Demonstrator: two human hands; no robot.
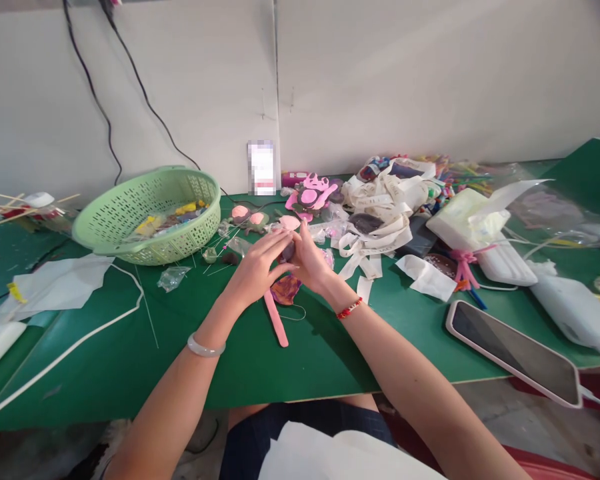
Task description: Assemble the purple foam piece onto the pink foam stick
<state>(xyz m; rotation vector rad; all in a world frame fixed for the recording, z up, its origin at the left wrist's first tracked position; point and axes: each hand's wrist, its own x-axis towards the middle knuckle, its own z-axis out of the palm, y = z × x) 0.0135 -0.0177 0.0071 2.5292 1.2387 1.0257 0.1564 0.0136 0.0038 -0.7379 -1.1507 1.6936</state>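
Observation:
Over the middle of the green table, my left hand (260,263) and my right hand (311,261) meet with fingers bent toward each other. Between them they hold a dark greyish lump (288,252), partly covered by the fingers. Below the hands lies a flat pink stick (277,323), its upper end near my left hand. An orange and purple patterned piece (286,291) with a thin loop rests under my right hand. Just beyond the fingertips sit small pink-topped dark pieces (256,219) and a pink and dark figure (310,197).
A green perforated basket (180,250) stands at left with small wrapped items inside. White printed ribbons (385,200) pile up at right, near a tissue pack (467,217). A phone (515,350) overhangs the front edge at right. A white cable (80,340) crosses the left side.

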